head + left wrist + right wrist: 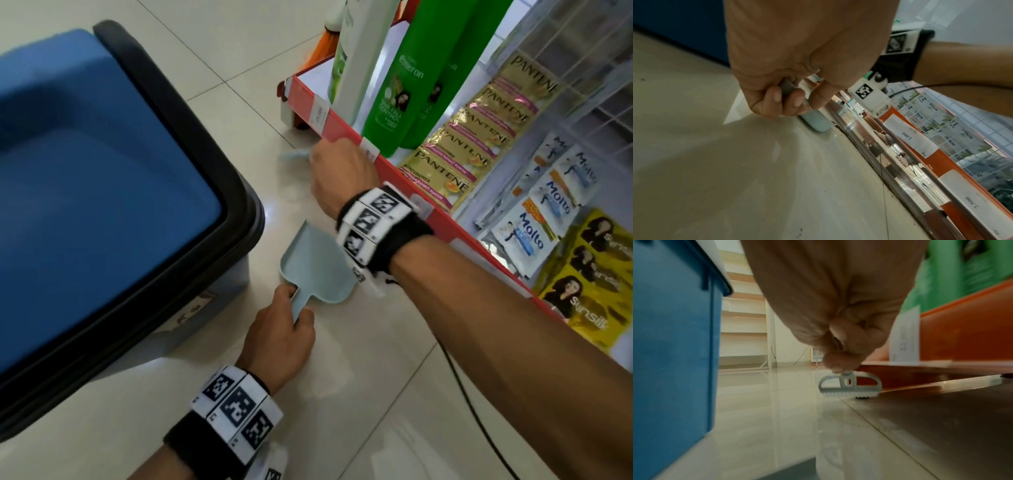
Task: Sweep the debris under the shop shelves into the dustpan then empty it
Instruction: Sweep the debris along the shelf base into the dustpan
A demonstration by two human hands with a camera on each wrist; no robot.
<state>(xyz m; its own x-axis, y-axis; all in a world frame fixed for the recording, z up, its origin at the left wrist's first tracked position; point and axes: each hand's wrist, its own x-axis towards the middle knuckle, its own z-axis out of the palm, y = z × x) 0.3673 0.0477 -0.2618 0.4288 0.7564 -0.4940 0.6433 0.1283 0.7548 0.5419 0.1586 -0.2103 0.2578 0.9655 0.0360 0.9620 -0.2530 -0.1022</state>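
The left hand [279,337] keeps its grip closed around the handle of a pale blue dustpan [315,267]. The pan lies flat on the tiled floor [359,377], between the blue bin [102,192] and the red edge of the shelf [404,178], with its open mouth turned away from the person. In the left wrist view the fingers [777,100] curl around the handle, and the knuckles are low, close to the floor.

The right hand [339,171] reaches forward, just beside the shelf edge. Its grip is closed on the handle of a small brush [850,384]. In the right wrist view the brush has a half-round grey body and short white bristles, and the bristles touch the floor at the front line of the shelf. In the head view only a blurred pale blue part of it shows beyond the knuckles.

The debris [885,426] is fine dark grains on the floor, scattered along the shadow under the shelf. More dark crumbs lie along the base strip in the left wrist view. The dustpan is well apart from the brush, nearer to the person.

On the shelf stand green shampoo bottles [394,85], and sachet strips [479,137] hang beside them.
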